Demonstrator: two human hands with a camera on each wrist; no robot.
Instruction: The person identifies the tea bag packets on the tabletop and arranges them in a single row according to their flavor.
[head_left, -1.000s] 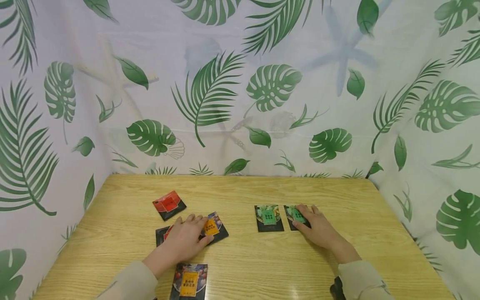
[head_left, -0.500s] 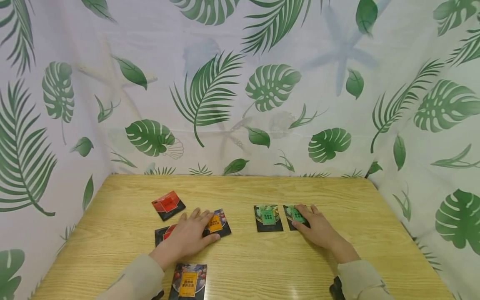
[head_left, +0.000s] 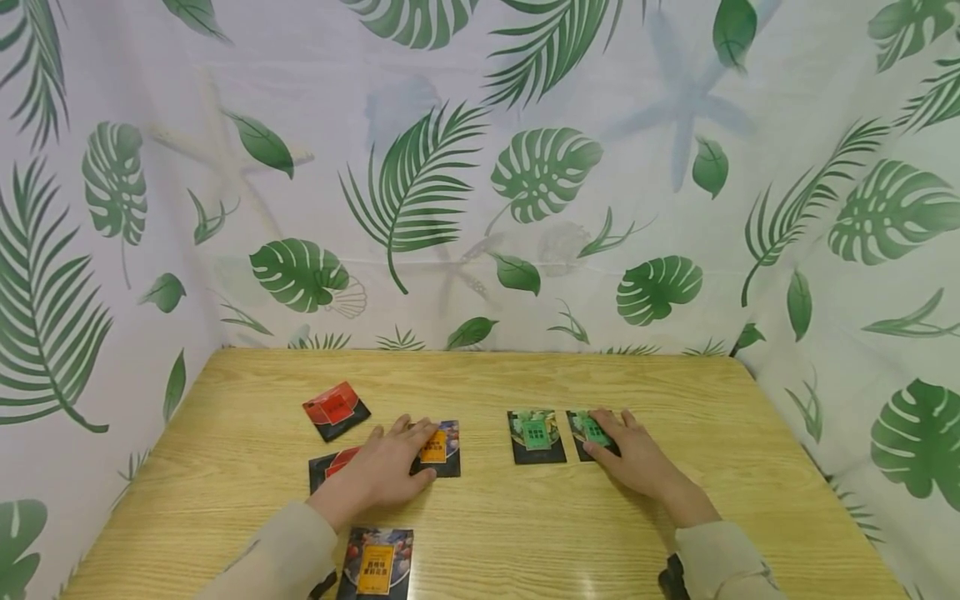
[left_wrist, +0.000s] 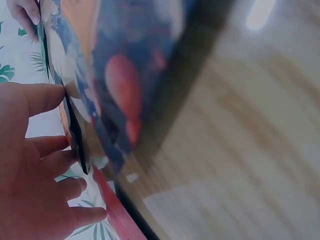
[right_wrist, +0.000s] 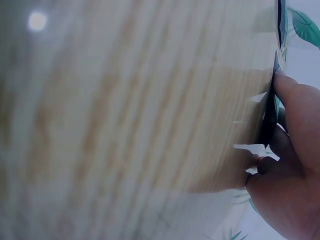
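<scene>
My left hand [head_left: 382,471] rests on a flat packet with an orange label [head_left: 442,446], its fingers over the left part and the thumb at the near edge. That packet now lies nearly square to the table. My right hand [head_left: 637,462] lies on the right one of two green-label packets [head_left: 588,429], covering its right half; in the right wrist view the thumb [right_wrist: 290,87] touches its edge. The other green packet [head_left: 537,436] is just left of it, a narrow gap between them. A red-label packet [head_left: 322,473] is partly hidden under my left hand and wrist.
Another red packet [head_left: 336,410] lies tilted further back on the left. Near the front edge, beside my left sleeve, is a second orange-label packet [head_left: 377,562]. The wooden table [head_left: 510,533] ends at a leaf-print curtain [head_left: 450,208] behind and on both sides.
The orange-label packet under my left hand has slid slightly right and turned from slanted to nearly straight. My left hand moved right with it. The right hand has stayed in place.
</scene>
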